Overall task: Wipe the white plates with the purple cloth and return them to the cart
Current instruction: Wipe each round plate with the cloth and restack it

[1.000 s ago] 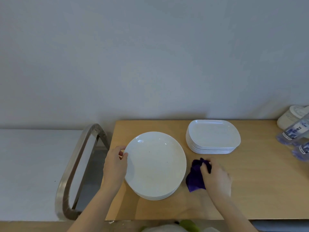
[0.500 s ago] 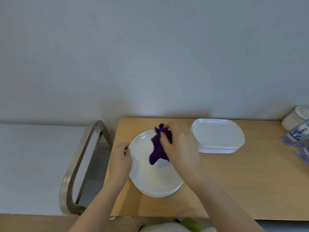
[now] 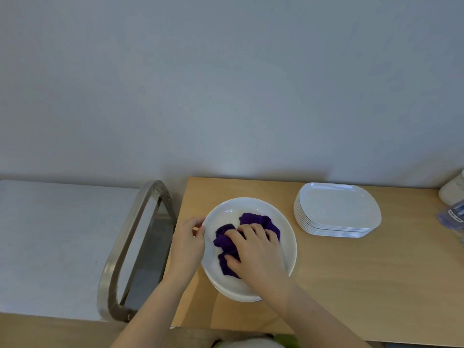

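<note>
A round white plate (image 3: pixel 288 237) tops a small stack of round plates on the wooden table (image 3: pixel 364 280), near its left end. The crumpled purple cloth (image 3: pixel 258 221) lies inside that plate. My right hand (image 3: pixel 256 252) is on top of the cloth, fingers curled into it and pressing it against the plate. My left hand (image 3: pixel 187 241) grips the plate's left rim, thumb on top of the edge. A stack of several white rounded-rectangle plates (image 3: pixel 336 209) stands to the right, at the back of the table.
A metal cart handle (image 3: pixel 125 249) curves up just left of the table, with the cart's white surface (image 3: pixel 50 242) beyond it. A white jar (image 3: pixel 452 189) and clear bottles (image 3: pixel 454 217) crowd the table's far right edge. A grey wall runs behind.
My right hand lifted the purple cloth from the table right of the round plate, carried it over the plate, and now presses it down inside. My left hand stayed on the rim.
</note>
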Motion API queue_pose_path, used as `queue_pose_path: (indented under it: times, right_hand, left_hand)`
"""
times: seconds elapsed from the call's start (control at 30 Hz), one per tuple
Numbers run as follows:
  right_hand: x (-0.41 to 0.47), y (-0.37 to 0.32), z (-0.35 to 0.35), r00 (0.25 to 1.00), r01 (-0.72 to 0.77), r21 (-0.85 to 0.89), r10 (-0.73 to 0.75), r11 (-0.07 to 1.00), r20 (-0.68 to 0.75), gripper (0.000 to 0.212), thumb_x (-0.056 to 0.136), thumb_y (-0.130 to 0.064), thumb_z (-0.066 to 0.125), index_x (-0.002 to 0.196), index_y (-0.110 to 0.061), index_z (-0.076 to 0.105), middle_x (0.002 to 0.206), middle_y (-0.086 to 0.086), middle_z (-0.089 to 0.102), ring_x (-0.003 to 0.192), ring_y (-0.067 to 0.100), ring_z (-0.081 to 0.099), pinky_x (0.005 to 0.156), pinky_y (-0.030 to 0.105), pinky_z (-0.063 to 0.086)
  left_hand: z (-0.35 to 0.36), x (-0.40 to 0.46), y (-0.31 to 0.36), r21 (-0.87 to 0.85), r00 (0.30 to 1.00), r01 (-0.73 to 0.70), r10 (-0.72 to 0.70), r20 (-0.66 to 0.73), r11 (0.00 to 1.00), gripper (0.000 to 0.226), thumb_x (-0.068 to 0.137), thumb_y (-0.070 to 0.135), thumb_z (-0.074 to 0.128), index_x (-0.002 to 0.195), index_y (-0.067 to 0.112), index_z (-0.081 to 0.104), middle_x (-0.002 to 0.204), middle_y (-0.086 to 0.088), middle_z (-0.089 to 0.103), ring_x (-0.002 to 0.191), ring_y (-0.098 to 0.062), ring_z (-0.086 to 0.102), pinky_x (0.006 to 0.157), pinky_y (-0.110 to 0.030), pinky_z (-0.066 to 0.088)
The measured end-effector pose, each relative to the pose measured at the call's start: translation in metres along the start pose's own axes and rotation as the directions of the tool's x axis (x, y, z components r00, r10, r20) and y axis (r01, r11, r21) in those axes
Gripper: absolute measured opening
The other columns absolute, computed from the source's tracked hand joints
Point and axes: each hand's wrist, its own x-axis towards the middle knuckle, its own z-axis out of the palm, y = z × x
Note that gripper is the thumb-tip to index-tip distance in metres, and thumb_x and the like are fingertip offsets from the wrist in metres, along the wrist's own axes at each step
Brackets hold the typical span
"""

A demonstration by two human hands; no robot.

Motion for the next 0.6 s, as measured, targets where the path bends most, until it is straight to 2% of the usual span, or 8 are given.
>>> queue_pose_path:
  times: [0.17,0.33,0.5,0.6]
  right_hand:
    - [-0.001,0.019,-0.006,0.982,-0.129,0.015,0.129,0.992,-0.139,0.029,0.090,-0.038,0.049,0.117,-0.031,0.057,0.115,-0.012,0.061,0.111,0.015,0.052,0.097,0.031,0.037]
    - [0.027,0.014,-0.005,0.953,-0.154,0.283,0.218,0.947,-0.211,0.026,0.096,-0.021,0.048,0.118,-0.023,0.061,0.113,-0.007,0.063,0.109,0.015,0.051,0.095,0.028,0.037]
    - [0.061,-0.008,0.002,0.950,-0.170,0.300,0.238,0.939,-0.204,0.028,0.098,-0.025,0.045,0.122,-0.023,0.058,0.119,-0.006,0.060,0.116,0.017,0.045,0.099,0.030,0.033]
    - [0.066,-0.020,0.008,0.966,-0.096,0.300,0.162,0.949,-0.204,0.027,0.095,-0.025,0.049,0.119,-0.022,0.060,0.119,-0.006,0.061,0.115,0.018,0.047,0.097,0.034,0.036]
  left_hand:
    - [0.001,0.001,0.002,-0.021,0.999,0.032,-0.032,0.009,0.999,0.022,0.089,0.016,0.060,0.096,0.037,0.061,0.089,0.025,0.056,0.087,0.000,0.054,0.065,-0.015,0.040]
    - [-0.001,0.005,0.002,-0.085,0.993,0.106,-0.102,0.052,0.991,0.026,0.091,0.010,0.056,0.092,0.035,0.065,0.090,0.019,0.062,0.087,-0.003,0.057,0.066,-0.021,0.045]
    - [-0.008,0.003,0.007,-0.242,0.985,0.160,-0.138,0.107,0.957,0.033,0.091,0.005,0.054,0.086,0.033,0.069,0.081,0.016,0.069,0.080,-0.001,0.061,0.064,-0.018,0.045]
    - [-0.012,0.002,0.011,-0.316,0.974,0.212,-0.173,0.146,0.925,0.033,0.095,0.006,0.048,0.089,0.032,0.069,0.086,0.011,0.069,0.083,-0.004,0.063,0.064,-0.017,0.047]
